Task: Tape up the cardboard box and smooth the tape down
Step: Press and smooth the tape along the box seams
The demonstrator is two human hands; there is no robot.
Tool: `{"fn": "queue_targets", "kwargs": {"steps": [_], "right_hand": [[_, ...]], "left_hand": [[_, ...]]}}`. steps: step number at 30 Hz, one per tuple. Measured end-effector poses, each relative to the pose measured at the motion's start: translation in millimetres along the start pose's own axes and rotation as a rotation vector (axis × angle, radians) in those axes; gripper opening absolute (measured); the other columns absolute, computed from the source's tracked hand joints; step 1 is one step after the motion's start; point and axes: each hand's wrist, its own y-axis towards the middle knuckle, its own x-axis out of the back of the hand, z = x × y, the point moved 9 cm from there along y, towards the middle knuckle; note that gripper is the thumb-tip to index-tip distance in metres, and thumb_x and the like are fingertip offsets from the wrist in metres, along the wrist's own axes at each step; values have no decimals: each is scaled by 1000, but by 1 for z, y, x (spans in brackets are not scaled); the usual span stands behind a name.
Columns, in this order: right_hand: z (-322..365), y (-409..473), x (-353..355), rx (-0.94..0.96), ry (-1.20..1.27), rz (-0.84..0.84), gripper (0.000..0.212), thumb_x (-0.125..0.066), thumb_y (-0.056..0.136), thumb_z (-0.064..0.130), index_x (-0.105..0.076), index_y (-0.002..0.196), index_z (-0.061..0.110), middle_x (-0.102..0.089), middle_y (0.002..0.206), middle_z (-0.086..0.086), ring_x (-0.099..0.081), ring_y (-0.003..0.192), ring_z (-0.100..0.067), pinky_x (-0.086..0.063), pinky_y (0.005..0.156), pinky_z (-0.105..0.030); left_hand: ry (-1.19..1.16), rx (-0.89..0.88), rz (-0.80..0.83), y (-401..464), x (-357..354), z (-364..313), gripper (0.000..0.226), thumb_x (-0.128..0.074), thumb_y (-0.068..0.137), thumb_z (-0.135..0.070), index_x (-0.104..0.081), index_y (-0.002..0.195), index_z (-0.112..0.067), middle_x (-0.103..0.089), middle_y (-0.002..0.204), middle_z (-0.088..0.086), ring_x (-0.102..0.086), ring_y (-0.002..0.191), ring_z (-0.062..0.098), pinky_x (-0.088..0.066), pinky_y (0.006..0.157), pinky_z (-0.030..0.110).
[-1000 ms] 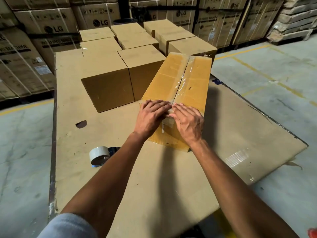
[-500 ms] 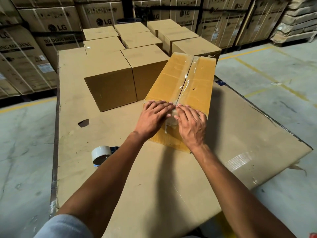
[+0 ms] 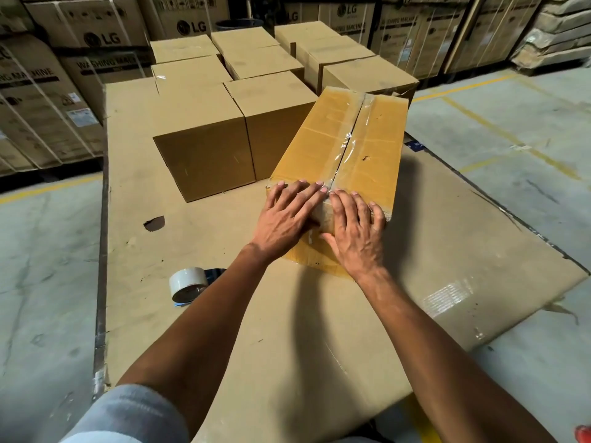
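Note:
A long yellow-brown cardboard box (image 3: 319,139) lies on the cardboard-covered table (image 3: 303,330), its end toward me. Clear tape (image 3: 353,129) runs along its top centre seam and folds down over the near end. My left hand (image 3: 287,219) lies flat on the near end, left of the seam, fingertips at the top edge. My right hand (image 3: 356,231) lies flat beside it on the right, fingers spread. Both press on the tape end and hold nothing. A tape roll on a blue dispenser (image 3: 188,282) sits on the table to the left, partly behind my left forearm.
Several plain brown boxes (image 3: 204,155) stand close together behind and left of the taped box. A dark hole (image 3: 154,223) marks the table sheet at left. Stacked printed cartons (image 3: 41,100) line the back. Concrete floor with yellow lines (image 3: 499,129) lies on both sides.
Both hands stay flat on the box's near end, sliding a little up toward the top edge. The view has shifted slightly closer.

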Motion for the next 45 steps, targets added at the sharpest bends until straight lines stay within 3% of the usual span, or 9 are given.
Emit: {"fn": "queue_targets", "kwargs": {"steps": [7, 14, 20, 24, 27, 30, 36, 41, 45], "right_hand": [[0, 0, 8, -17, 48, 79, 103, -71, 84, 63, -27, 164, 15, -37, 166, -4, -40, 150, -29, -23, 119, -50], [-9, 23, 39, -102, 186, 47, 49, -44, 108, 52, -56, 145, 23, -60, 148, 0, -57, 126, -22, -38, 94, -40], [-7, 11, 21, 2, 157, 190, 81, -79, 87, 43, -42, 156, 25, -47, 160, -1, -49, 141, -28, -39, 109, -45], [-6, 13, 21, -22, 181, 256, 95, -87, 78, 45, -39, 158, 24, -43, 164, -2, -45, 146, -28, -36, 114, -46], [-16, 16, 32, -32, 236, 146, 69, -71, 93, 47, -48, 153, 22, -52, 158, -2, -51, 141, -24, -40, 112, -46], [-48, 16, 41, -255, 295, 37, 49, -46, 106, 44, -56, 148, 22, -56, 154, -6, -50, 141, -28, -33, 120, -52], [-63, 21, 15, -514, 712, 243, 66, -23, 111, 53, -32, 164, 15, -21, 174, -13, -10, 163, -25, -9, 131, -39], [-40, 41, 21, -347, 1056, 348, 57, -26, 112, 51, -33, 164, 28, -43, 165, -7, -46, 148, -28, -40, 121, -43], [-22, 57, 18, -109, 1038, 348, 49, -35, 114, 30, -36, 162, 23, -33, 171, -4, -35, 156, -25, -30, 126, -36]], "left_hand": [[-18, 13, 128, -1, 2, -4, 90, -57, 105, -58, -10, 174, -23, -19, 181, 0, -17, 167, 29, -9, 136, 55], [-126, 158, 91, 18, 21, -2, 60, -40, 113, -55, -47, 162, -23, -55, 162, 1, -46, 154, 26, -23, 130, 55], [-18, 121, 154, 9, 13, -6, 99, -83, 90, -46, -30, 170, -24, -38, 174, 1, -32, 162, 27, -15, 133, 60], [31, 155, 213, 8, 10, -6, 109, -79, 91, -56, -16, 173, -24, -19, 181, 0, -13, 168, 26, -6, 135, 59], [57, 209, 230, 4, 12, -14, 98, -60, 101, -66, -14, 174, -21, -14, 182, 4, -6, 169, 29, -5, 135, 60], [53, 218, 198, 4, 18, -30, 89, -51, 104, -67, -22, 172, -18, -26, 178, 10, -15, 168, 31, -12, 135, 58], [-18, 89, 178, 27, 27, -74, 91, -29, 102, -78, -31, 169, -15, -37, 173, 12, -28, 163, 31, -16, 134, 57], [22, 146, 137, 38, 30, -64, 85, -41, 99, -73, -45, 158, -11, -57, 153, 17, -52, 141, 36, -36, 123, 54], [67, 148, 116, 32, 37, -35, 63, -70, 98, -43, -53, 151, -14, -58, 151, 15, -59, 134, 36, -45, 110, 50]]}}
